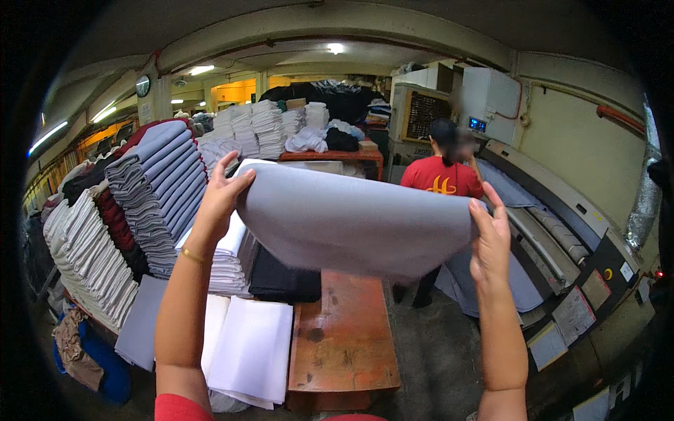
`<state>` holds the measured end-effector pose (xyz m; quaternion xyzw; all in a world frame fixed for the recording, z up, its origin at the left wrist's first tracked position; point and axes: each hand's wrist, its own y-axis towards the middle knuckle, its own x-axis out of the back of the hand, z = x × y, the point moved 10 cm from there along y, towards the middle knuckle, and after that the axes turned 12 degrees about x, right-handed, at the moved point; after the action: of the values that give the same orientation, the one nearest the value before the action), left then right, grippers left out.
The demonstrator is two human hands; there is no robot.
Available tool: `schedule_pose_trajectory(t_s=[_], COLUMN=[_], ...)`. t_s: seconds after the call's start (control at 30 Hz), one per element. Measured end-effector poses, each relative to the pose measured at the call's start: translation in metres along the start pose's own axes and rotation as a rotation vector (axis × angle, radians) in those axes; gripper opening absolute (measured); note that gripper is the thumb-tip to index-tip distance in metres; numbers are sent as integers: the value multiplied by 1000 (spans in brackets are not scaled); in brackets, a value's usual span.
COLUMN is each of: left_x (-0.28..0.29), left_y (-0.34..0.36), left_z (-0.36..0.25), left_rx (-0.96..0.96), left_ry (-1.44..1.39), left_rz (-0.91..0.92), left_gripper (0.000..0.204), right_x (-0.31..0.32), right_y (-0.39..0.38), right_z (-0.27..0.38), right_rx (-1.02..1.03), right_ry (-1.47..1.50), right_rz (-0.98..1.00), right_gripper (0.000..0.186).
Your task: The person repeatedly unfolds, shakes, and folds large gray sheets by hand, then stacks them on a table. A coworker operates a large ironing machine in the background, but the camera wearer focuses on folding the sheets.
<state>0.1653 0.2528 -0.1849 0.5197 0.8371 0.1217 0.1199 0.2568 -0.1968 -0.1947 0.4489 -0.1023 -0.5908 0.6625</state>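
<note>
A grey cloth (pixel 358 221) is stretched between my two raised hands, its lower edge blurred and hanging above the table. My left hand (pixel 228 186) pinches its upper left corner between thumb and fingers. At the upper right corner, my right hand (pixel 489 231) grips the cloth the same way. Beneath it is a worn orange-brown wooden table (pixel 344 337). White folded cloths (pixel 253 347) lie at the table's left, beside a black folded stack (pixel 284 277) partly covered by the held cloth.
Tall stacks of grey folded cloths (pixel 158 189) and white folded cloths (pixel 91 252) stand at the left. A person in a red shirt (pixel 439 175) works at a large roller machine (pixel 554 238) on the right. More white stacks (pixel 267 130) rise behind a red table (pixel 337 156).
</note>
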Motion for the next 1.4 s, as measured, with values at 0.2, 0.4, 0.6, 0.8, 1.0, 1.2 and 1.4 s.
schedule_pose_trajectory(t_s=[0.2,0.4,0.6,0.8,1.0,1.2,1.4], left_x=[51,51,44,34,15,24,39], left_y=[-153,-375,-381,-369,-386,-423,-403], left_z=[141,395,383,389,372,390,310], left_rx=[349,897,837,1032,919,993,749], left_ry=[95,23,437,736,-170,73,203], left_rz=[-135,-317,-247,105,-70,-17,-4], left_gripper=[89,59,55,54,40,32,24], right_x=[51,216,241,244,224,234,215], right_y=[-138,-408,-465,-448,-434,-459,-385], right_z=[-56,-182,-179,-192,-161,-158,-94], right_rx=[-304,-828,-984,-1278,-916,-1044,-667], right_ry=[-253,-425,-466,-439,-63,-228,-221], right_rz=[46,-98,-145,213,-140,-14,56], right_gripper=[64,56,49,38,25,27,41])
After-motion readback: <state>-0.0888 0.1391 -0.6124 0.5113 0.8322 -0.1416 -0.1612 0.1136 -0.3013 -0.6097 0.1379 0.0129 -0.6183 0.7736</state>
